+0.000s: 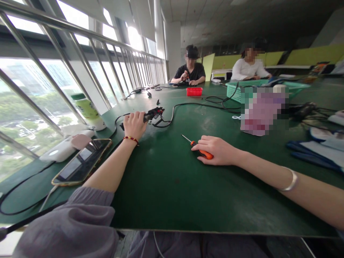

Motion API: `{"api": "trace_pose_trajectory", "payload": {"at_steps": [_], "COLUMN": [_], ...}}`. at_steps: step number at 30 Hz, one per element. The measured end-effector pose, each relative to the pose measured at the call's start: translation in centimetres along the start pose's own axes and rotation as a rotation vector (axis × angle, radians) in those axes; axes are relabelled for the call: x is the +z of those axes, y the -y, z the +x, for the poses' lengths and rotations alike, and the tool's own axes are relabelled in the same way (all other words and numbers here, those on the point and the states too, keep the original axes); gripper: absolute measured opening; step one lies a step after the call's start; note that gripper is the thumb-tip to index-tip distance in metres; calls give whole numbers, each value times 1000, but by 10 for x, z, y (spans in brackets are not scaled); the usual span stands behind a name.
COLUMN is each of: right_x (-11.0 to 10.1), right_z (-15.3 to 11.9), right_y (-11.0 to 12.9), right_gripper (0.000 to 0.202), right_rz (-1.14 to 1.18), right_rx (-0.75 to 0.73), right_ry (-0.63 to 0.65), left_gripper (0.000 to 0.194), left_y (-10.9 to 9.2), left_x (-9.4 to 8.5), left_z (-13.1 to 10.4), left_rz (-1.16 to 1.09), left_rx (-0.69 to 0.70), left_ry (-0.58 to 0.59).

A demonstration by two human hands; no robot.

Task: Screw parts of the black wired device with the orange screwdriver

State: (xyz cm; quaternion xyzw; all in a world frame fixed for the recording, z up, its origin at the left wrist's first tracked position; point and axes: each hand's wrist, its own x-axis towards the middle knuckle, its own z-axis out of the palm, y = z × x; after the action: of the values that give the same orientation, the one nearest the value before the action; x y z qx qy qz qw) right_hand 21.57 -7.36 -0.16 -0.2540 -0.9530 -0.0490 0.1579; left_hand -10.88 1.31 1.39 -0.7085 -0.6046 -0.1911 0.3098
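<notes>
- Over on the left of the green table, gripping a dark device in the left hand, with fingers curled over its near part.
- Showing red bits among the black at the device's exposed end, with a black wire looping close beside.
- Nearer the middle, holding an orange-and-black screwdriver by its handle in the right hand, loosely and narrowly (low against the tabletop).
- Pointing the metal shaft away and leftward, well apart from the device.

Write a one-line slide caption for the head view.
Left hand on a dark device, right hand on a screwdriver, above a green table.
</notes>
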Motion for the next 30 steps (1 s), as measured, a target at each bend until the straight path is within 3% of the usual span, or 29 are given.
{"api": "trace_pose_trajectory", "payload": {"at_steps": [4, 10, 15, 20, 25, 28, 30], "right_x": [0, -4, -2, 1, 2, 3, 3], "right_z": [-1, -5, -4, -2, -2, -2, -2], "right_y": [0, 4, 4, 1, -1, -2, -3], "right_gripper": [25, 13, 15, 16, 19, 20, 21], "right_rz": [-46, -107, -187, -163, -96, -103, -94], "right_rx": [-34, -179, -164, -45, 12, 31, 51], "right_ry": [-64, -333, -334, -260, -201, -176, -158], "left_gripper": [37, 36, 31, 32, 35, 42, 46], "left_y": [-33, -90, -110, -93, -40, -9, 2], "left_x": [-4, -8, -11, -5, 11, 20, 25], "left_z": [4, 2, -3, 2, 8, 8, 8], "left_rz": [-92, -380, -452, -398, -249, -203, -215], "left_rx": [239, 486, 463, 287, -1, -204, -250], "left_ry": [46, 103, 74, 107, 155, 300, 365]}}
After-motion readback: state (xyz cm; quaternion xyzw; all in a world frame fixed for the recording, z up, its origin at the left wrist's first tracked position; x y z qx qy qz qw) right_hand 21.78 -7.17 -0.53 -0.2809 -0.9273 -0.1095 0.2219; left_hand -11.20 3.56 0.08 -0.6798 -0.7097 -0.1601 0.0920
